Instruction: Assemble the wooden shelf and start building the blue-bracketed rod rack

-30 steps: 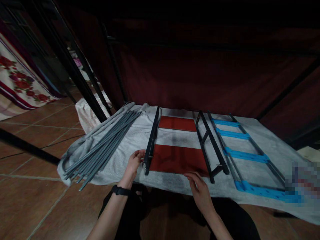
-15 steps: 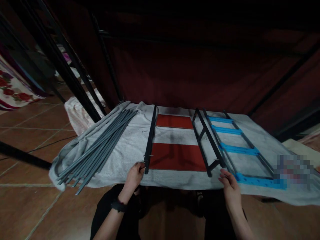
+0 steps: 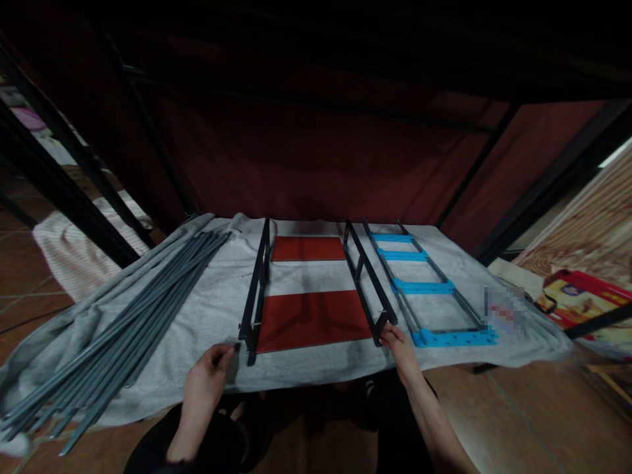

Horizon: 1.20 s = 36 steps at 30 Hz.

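My right hand (image 3: 399, 347) has its fingers closed at the near end of the right black metal frame (image 3: 369, 280), which stands on its edge. Just short of the left black metal frame (image 3: 257, 289), my left hand (image 3: 208, 375) is in a pinch. A small dark bit shows at its fingertips, too small to name. Between the two frames lie two red-brown panels: a larger near panel (image 3: 313, 319) and a smaller far panel (image 3: 309, 249). Thin screws or pins stick out near the frames' front ends.
Several grey metal tubes (image 3: 143, 316) lie in a bundle on the left of the cloth-covered table (image 3: 296, 376). Blue plastic connectors (image 3: 423, 288) with grey rods form a ladder shape at right. A red and yellow box (image 3: 587, 303) is beyond the table's right end.
The view has turned right. The left frame now stands on its edge instead of lying flat, and my left hand is apart from it. My right hand has closed on the right frame.
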Motion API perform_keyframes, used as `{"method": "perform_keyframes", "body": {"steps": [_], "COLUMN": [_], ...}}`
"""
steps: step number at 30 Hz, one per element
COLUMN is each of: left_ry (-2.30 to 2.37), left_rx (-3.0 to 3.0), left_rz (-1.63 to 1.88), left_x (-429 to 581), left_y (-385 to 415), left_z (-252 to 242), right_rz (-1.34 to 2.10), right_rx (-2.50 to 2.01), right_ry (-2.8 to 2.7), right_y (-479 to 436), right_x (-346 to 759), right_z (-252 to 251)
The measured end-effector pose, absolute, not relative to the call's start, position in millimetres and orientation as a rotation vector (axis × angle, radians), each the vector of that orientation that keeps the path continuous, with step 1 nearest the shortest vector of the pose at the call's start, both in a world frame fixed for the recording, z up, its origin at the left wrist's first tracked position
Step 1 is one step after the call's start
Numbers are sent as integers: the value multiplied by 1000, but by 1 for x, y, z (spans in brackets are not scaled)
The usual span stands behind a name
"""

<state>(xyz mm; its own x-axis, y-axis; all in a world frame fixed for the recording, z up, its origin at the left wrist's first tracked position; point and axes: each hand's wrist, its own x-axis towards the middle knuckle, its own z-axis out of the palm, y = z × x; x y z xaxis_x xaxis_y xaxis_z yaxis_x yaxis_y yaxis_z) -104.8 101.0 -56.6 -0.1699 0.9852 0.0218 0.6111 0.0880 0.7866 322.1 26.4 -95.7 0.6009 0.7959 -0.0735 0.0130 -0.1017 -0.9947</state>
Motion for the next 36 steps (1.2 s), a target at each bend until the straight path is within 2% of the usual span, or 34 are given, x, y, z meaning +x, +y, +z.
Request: {"method": "perform_keyframes", "body": {"steps": [2,3,6,10,13,16,19,27,36], "left_ry": [1948,1860,1309,1253,1394,1320,1272,1304,1229], "left_rx": [1620,1753,2329,2463,2549,2602,2613,2521,2384], "left_rz": [1072,1097,1003,933,551,115,-105,-362,-420], "left_x": [-85,-69,2,100,140,154,159,173,183], "left_y": [69,55,45,117,183,220,233,248,255], "left_z": [-43,-35,-15,-11,-25,-39,-44,-31,-14], "right_rz": [689,650,551,470,441,395,366,227,411], "right_rx": [-1590,-1618,-1676,-1666,-1718,-1795,-1811,-1907,-2209], "right_ry": [-832,-895,-1018,-1062,-1081,-1098,-1090,-1164,-1242], "right_y": [26,26,29,34,35,34,33,32,32], "right_x": [323,322,315,307,305,304,303,297,294], "right_z": [-97,-98,-103,-107,-105,-103,-102,-101,-82]}}
